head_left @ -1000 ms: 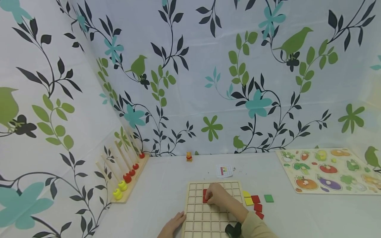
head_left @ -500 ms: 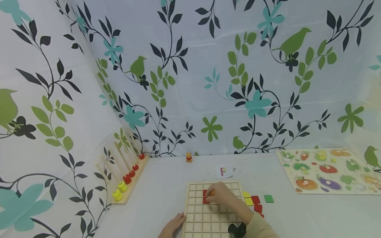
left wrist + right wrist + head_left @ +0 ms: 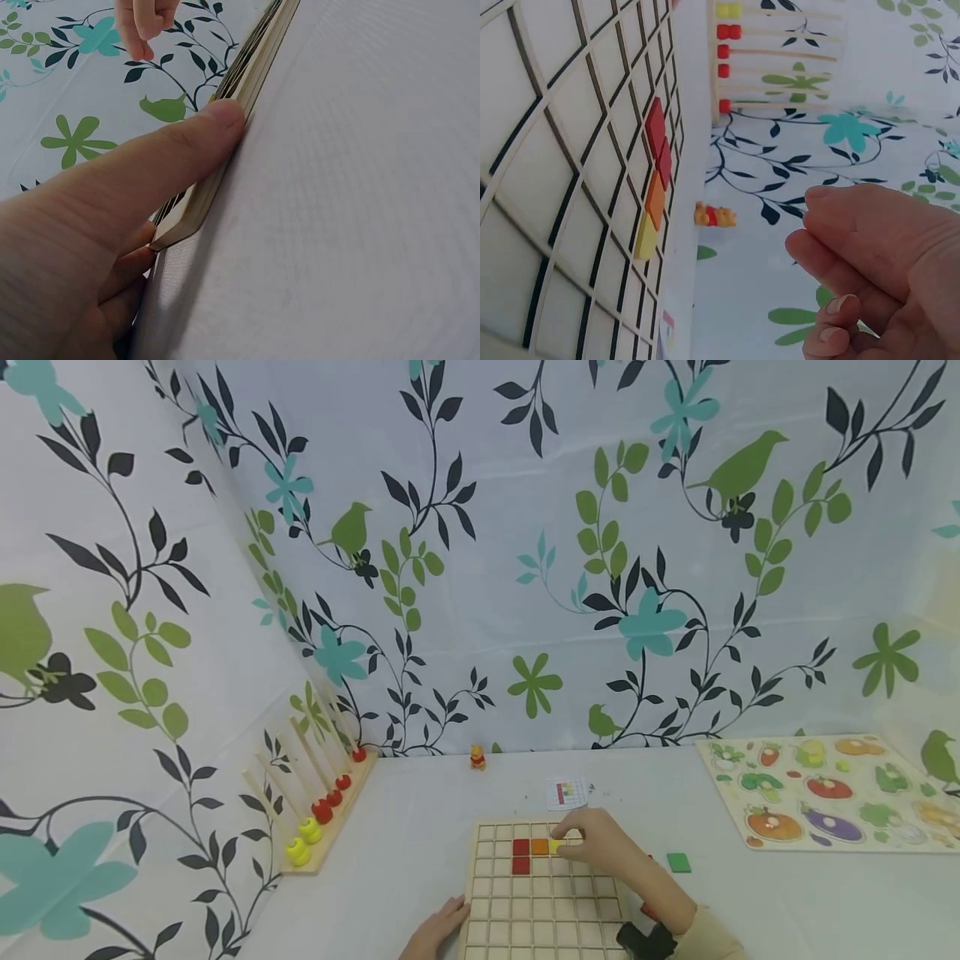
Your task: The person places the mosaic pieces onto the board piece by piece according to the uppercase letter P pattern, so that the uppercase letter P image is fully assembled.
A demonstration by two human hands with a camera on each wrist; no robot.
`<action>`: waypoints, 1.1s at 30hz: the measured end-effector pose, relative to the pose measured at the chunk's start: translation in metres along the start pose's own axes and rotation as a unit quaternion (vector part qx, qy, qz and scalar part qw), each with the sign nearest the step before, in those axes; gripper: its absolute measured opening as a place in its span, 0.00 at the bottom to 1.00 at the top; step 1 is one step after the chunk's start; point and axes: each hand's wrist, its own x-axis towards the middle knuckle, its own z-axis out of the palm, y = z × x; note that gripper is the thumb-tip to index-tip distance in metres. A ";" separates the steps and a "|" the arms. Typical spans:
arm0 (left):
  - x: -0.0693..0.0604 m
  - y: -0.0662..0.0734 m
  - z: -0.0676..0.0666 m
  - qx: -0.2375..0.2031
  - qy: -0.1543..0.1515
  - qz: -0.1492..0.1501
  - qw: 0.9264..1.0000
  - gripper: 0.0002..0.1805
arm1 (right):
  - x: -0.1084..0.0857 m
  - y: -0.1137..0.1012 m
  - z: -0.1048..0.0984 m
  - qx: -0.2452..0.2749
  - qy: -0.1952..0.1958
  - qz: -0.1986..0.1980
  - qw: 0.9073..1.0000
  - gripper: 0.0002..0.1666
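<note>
L. hand (image 3: pixel 437 928) uncurled, touching board (image 3: pixel 499 933). R. hand (image 3: pixel 594 840) empty, near yel. tile (image 3: pixel 646 237). Its rt.: grn. tile (image 3: pixel 678 862); forearm (image 3: pixel 660 887) part-hiding red tile (image 3: pixel 648 912).

Looks like a kids' play/learning corner; home vs classroom can't tell. Leaf-and-bird printed sheets (image 3: pixel 480 610) fill the background. White counter (image 3: pixel 397 852) carries toys: peg rack (image 3: pixel 336 821) along left edge, vegetable puzzle (image 3: pixel 793 793) toward far right corner, bear figurine (image 3: pixel 477 757) by far edge, wooden grid board (image 3: pixel 499 907) mid-front.
</note>
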 end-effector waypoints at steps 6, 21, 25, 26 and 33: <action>-0.001 -0.001 0.002 0.006 0.001 0.000 1.000 0.41 | -0.017 0.015 -0.020 -0.015 0.044 0.036 0.998 0.10; 0.000 -0.005 0.001 0.032 0.019 0.036 0.999 0.41 | -0.060 0.041 -0.049 -0.051 0.077 0.110 0.990 0.12; 0.000 -0.007 0.000 0.035 0.034 0.052 0.997 0.40 | -0.065 0.047 -0.048 -0.040 0.072 0.120 0.989 0.12; -0.001 -0.007 0.000 0.033 0.034 0.051 0.998 0.40 | -0.066 0.048 -0.048 -0.038 0.070 0.118 0.990 0.12; -0.002 -0.007 0.004 0.023 0.024 0.030 0.999 0.40 | -0.069 0.055 -0.045 -0.028 0.047 0.148 0.987 0.12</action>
